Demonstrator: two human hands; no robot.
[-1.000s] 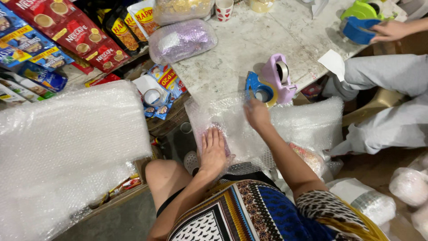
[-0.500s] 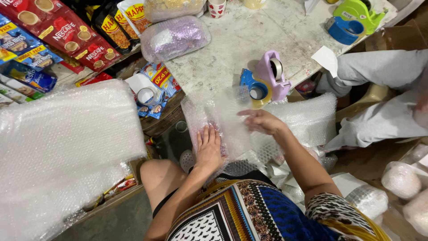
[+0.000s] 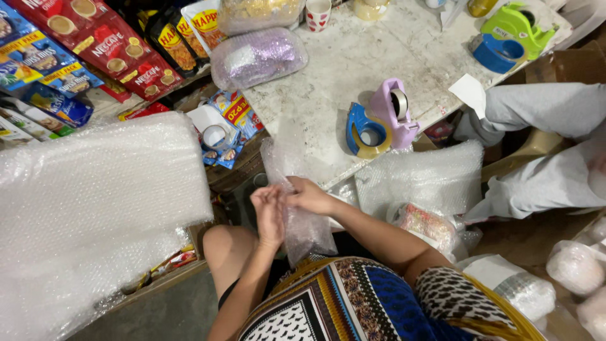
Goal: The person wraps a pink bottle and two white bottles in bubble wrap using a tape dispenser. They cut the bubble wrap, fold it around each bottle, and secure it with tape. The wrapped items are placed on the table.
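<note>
A piece of clear bubble wrap [image 3: 297, 208] hangs over my lap and up onto the table edge. My left hand [image 3: 268, 215] and my right hand [image 3: 309, 194] meet at its upper part, both pinching the wrap between the fingers. Whether something is inside the wrap is hidden. On the worn white table [image 3: 353, 69] just beyond my hands stand a blue tape dispenser [image 3: 365, 131] and a lilac tape dispenser [image 3: 396, 110].
A big roll of bubble wrap [image 3: 88, 208] fills the left. Red, blue and black snack packs [image 3: 95, 44] lie at the top left. A wrapped purple bundle [image 3: 255, 57] sits on the table. Another person's grey-clad legs [image 3: 543, 145] are at right, beside wrapped parcels [image 3: 429, 183].
My right hand came back from the blue tape dispenser to join my left hand. Both hands lifted and gathered the bubble wrap, which had lain flat on my lap.
</note>
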